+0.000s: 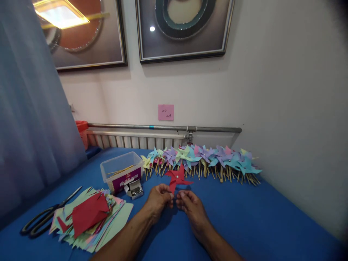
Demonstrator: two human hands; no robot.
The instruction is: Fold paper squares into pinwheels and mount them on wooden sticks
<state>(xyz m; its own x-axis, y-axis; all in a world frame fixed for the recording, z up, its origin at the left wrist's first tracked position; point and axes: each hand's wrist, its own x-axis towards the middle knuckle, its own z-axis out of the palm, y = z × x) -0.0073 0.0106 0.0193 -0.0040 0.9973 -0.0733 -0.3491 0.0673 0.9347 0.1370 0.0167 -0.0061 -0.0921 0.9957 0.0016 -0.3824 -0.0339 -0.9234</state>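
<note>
A red paper pinwheel (178, 177) with a shiny pin at its centre faces me above the blue cloth. My left hand (160, 200) is closed, its thumb and fingers pinching the pinwheel's lower blade. Just to the right, my right hand (192, 208) is curled with thumb and fingertips together below the pinwheel; whatever it may hold is hidden. No stick shows behind the red blades. Left of my hands, a small white box (133, 189) lies open with shiny metal pins inside. Behind it, a clear plastic tub (126, 159) with a purple label contains thin wooden sticks.
Many finished pastel pinwheels (201, 155) on sticks lie along the back. At left, cut coloured paper sheets (114, 224) are piled under red pieces (91, 214), beside black-handled scissors (45, 219). A radiator pipe (130, 127) runs along the wall; a curtain (32, 119) hangs left.
</note>
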